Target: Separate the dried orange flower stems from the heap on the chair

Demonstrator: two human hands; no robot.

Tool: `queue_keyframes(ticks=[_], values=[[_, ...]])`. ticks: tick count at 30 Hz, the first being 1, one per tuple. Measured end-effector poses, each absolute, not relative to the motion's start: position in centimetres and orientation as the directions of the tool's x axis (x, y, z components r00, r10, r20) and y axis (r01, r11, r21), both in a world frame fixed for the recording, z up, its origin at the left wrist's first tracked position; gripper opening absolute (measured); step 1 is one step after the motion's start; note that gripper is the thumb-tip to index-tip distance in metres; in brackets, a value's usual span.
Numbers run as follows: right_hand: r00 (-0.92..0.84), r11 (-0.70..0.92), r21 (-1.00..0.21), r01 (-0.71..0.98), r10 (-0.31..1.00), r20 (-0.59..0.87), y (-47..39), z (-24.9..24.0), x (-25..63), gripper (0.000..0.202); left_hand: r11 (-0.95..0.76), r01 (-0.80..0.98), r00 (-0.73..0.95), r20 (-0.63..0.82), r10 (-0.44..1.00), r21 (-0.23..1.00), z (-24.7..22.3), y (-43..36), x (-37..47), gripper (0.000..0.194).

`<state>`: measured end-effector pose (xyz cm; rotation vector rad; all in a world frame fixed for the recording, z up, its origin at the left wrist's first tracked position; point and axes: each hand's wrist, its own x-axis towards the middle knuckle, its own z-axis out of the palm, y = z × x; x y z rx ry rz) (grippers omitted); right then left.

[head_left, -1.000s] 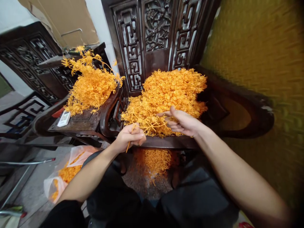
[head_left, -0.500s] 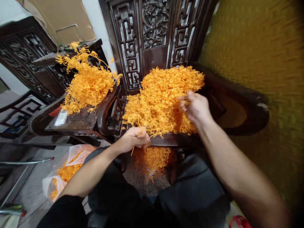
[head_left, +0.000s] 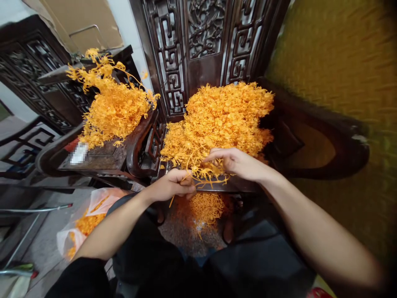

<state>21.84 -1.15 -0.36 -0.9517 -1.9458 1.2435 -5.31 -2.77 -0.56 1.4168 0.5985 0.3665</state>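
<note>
My left hand (head_left: 176, 184) is closed in a pinch on the thin stem of an orange branching sprig (head_left: 204, 181), low in front of the seat. The sprig's branches reach right, and the stem's end sticks out below my fingers. Just above it is my right hand (head_left: 234, 162), index finger stretched towards the branches and thumb apart from it. Whether it touches the sprig I cannot tell. Behind both hands a big heap of orange frilly flower-like pieces (head_left: 226, 116) covers the dark carved wooden chair seat.
Another tangled orange pile (head_left: 114, 109) lies on a wooden chair to the left. On the floor are a plastic bag (head_left: 99, 200) with orange pieces and a stripped-looking stem heap (head_left: 206, 207) between my legs. A curved armrest (head_left: 350, 145) stands at right, before a yellow woven-looking surface (head_left: 335, 62).
My right hand has moved down and left, from over the heap to beside the sprig. My left hand stays nearly in place, still pinching the stem.
</note>
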Motion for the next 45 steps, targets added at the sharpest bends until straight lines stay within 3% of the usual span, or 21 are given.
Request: queue_keyframes(ticks=[6,8,11,13,15,18,23,27,30,34,38,42,45], values=[[-0.531,0.413,-0.828,0.379,0.83,0.17,-2.8,-0.3,18.3,0.046,0.144,0.188,0.762,-0.237,0.603,0.972,-0.8,-2.4,-4.9,0.045],[-0.493,0.372,-0.861,0.348,0.853,0.169,-2.3,-0.7,18.4,0.049,0.185,0.172,0.756,-0.25,0.606,0.968,-0.8,-2.5,-5.0,0.046],[-0.163,0.245,-0.931,0.272,0.965,0.206,-0.3,-1.1,20.9,0.056,0.276,0.085,0.781,-0.236,0.578,0.957,-0.9,-2.8,-5.5,0.051],[0.123,0.2,-0.97,0.135,0.968,0.217,1.4,-1.2,23.3,0.054,0.311,0.052,0.792,-0.228,0.566,0.949,-0.8,-3.0,-6.0,0.052],[0.271,0.19,-0.981,-0.04,0.947,0.172,2.4,-1.2,25.0,0.052,0.301,0.038,0.776,-0.218,0.592,0.953,-0.7,-3.1,-6.4,0.053],[0.162,0.096,-0.976,-0.194,0.985,0.064,2.1,-1.3,25.2,0.05,0.253,0.056,0.75,-0.208,0.628,0.966,-0.6,-2.9,-6.7,0.053],[-0.321,-0.134,-0.985,-0.108,0.942,-0.093,-0.4,-1.4,21.5,0.047,0.14,0.19,0.798,-0.236,0.554,0.972,-0.8,-2.6,-6.6,0.046],[-0.435,-0.147,-0.986,-0.072,0.895,-0.102,-0.7,-1.3,20.6,0.051,0.105,0.198,0.791,-0.222,0.569,0.975,-0.9,-2.6,-6.5,0.046],[-0.502,-0.058,-0.993,0.105,0.859,-0.103,-0.4,-1.5,20.5,0.059,0.048,0.214,0.796,-0.203,0.57,0.976,-0.9,-2.5,-6.3,0.045],[-0.606,0.162,-0.96,0.227,0.796,-0.009,-0.7,-1.8,19.0,0.041,-0.046,0.258,0.815,-0.192,0.547,0.965,-0.9,-2.7,-5.7,0.04],[-0.518,0.324,-0.923,0.207,0.837,0.177,-0.3,-1.7,18.4,0.035,0.122,0.178,0.81,-0.216,0.545,0.976,-1.2,-3.1,-5.3,0.045],[-0.437,0.527,-0.748,0.403,0.829,0.349,1.8,-2.0,20.9,0.032,0.244,0.127,0.778,-0.249,0.577,0.961,-0.8,-3.1,-5.4,0.048],[-0.316,0.525,-0.577,0.626,0.847,0.428,3.5,-2.7,23.8,0.038,0.271,0.074,0.782,-0.224,0.582,0.96,-0.2,-3.0,-6.3,0.055]])
